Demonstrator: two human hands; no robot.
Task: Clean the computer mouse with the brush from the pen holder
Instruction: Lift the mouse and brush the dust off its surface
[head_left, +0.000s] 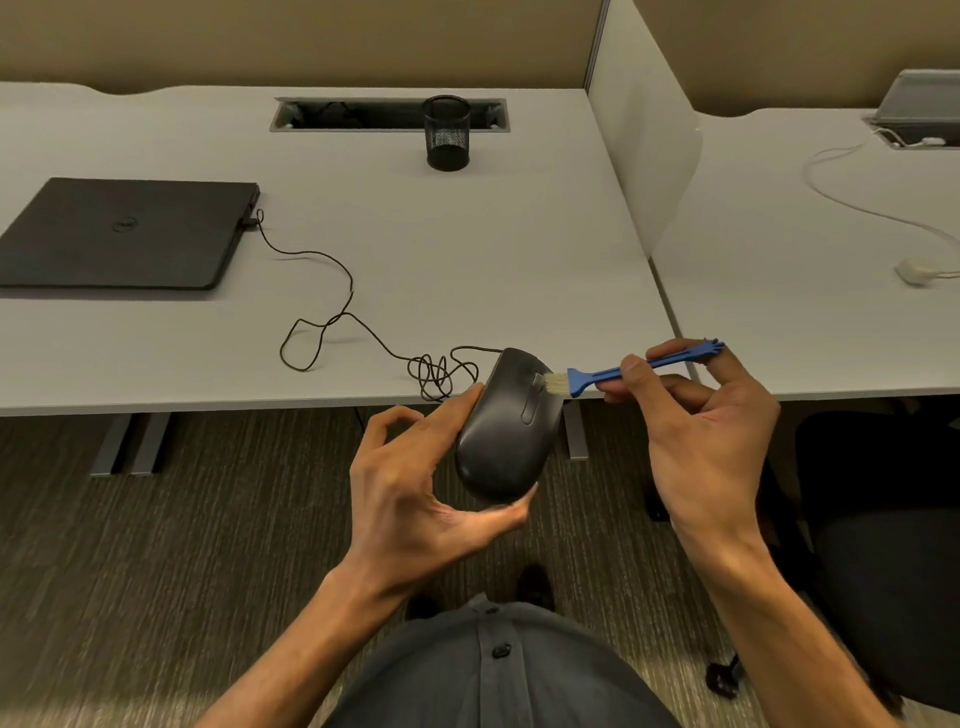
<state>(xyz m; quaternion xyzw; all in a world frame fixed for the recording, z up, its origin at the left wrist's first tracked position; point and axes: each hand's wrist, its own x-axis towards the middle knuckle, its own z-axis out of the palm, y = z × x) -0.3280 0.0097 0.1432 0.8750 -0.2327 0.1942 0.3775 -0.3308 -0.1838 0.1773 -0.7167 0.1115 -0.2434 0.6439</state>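
Observation:
My left hand (415, 488) holds a black wired computer mouse (506, 431) in the air just off the desk's front edge, thumb at its rear and fingers along its left side. My right hand (696, 431) pinches a small blue brush (639, 366) by its handle. The pale bristles touch the mouse's upper right side, beside the scroll wheel. The black mesh pen holder (447, 132) stands at the back of the desk and looks empty.
The mouse cable (332, 317) loops over the grey desk (467, 249) to a closed black laptop (124, 234) at the left. A white divider (639, 145) separates a neighbouring desk with a white cable. A black chair (883, 519) stands at the right.

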